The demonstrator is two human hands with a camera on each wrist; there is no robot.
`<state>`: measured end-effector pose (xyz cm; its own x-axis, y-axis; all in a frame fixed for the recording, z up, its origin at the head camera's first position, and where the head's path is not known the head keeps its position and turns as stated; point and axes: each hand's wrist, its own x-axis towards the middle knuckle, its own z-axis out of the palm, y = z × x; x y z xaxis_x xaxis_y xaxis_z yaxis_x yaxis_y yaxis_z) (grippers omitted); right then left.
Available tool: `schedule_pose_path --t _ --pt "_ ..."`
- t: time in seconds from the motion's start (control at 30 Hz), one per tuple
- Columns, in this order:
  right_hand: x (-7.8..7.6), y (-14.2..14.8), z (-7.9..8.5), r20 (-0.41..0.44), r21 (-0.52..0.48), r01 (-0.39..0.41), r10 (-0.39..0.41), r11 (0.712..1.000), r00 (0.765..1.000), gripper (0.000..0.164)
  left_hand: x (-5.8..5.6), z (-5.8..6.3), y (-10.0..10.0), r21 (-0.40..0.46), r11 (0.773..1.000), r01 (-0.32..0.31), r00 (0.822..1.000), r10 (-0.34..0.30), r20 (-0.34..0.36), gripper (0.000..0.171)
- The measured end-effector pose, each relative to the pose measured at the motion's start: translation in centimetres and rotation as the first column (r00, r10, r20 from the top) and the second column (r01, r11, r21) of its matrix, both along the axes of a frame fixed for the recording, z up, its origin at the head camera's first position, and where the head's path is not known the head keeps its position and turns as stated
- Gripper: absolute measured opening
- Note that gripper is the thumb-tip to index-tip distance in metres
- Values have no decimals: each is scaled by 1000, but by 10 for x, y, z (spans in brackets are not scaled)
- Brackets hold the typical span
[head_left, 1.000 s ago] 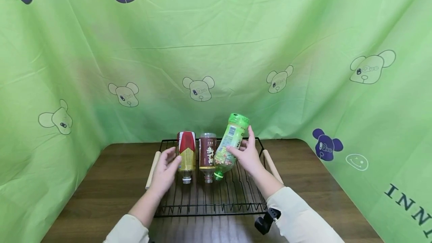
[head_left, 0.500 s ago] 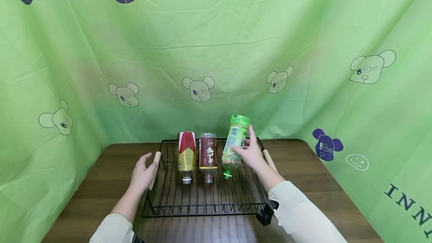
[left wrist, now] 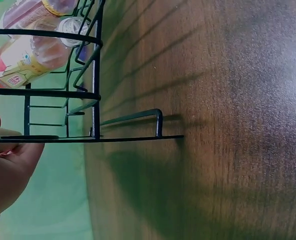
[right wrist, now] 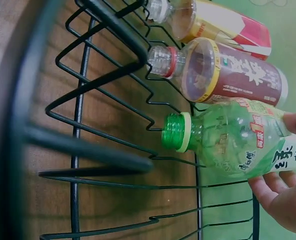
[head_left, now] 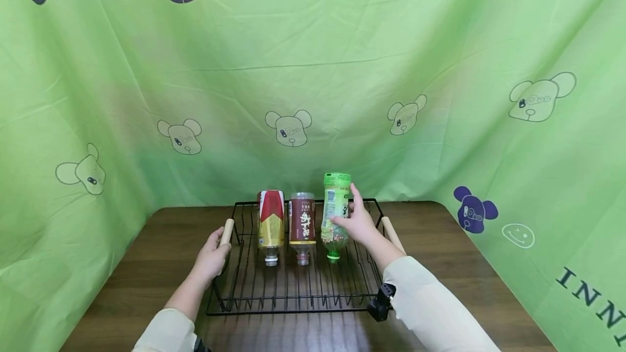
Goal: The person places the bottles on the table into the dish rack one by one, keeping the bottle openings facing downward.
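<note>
My right hand grips a green plastic bottle, held neck down over the wire rack. In the right wrist view its capless green neck lies close to the zigzag wires, fingers and thumb around the label. My left hand holds the rack's left wooden handle; the left wrist view shows the thumb and fingers about it. Two more bottles stand neck down in the black wire rack: a red and gold one at left and a brown-labelled one between it and the green bottle.
The rack stands on a dark wooden table near its back edge. Its right wooden handle lies beside my right forearm. A green patterned cloth hangs behind and at both sides.
My left hand has gone from beside the red and gold bottle to the left handle and taken hold of it. The green bottle has turned from tilted to nearly upright, apart from the brown one.
</note>
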<state>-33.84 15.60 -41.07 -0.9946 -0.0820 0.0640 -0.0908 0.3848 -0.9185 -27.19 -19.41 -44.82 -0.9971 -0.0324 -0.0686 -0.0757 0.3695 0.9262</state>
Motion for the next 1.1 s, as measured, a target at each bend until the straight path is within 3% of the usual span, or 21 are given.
schedule_pose_path --t 0.27,1.1 --pt "1 -5 0 -19 124 -18 21 992 1000 107 1 1 0 -6 1000 5 1000 -5 -8 61" --pt "-5 -11 0 47 334 0 -17 942 999 103 4 4 1 -12 1000 5 1000 -5 -8 61"
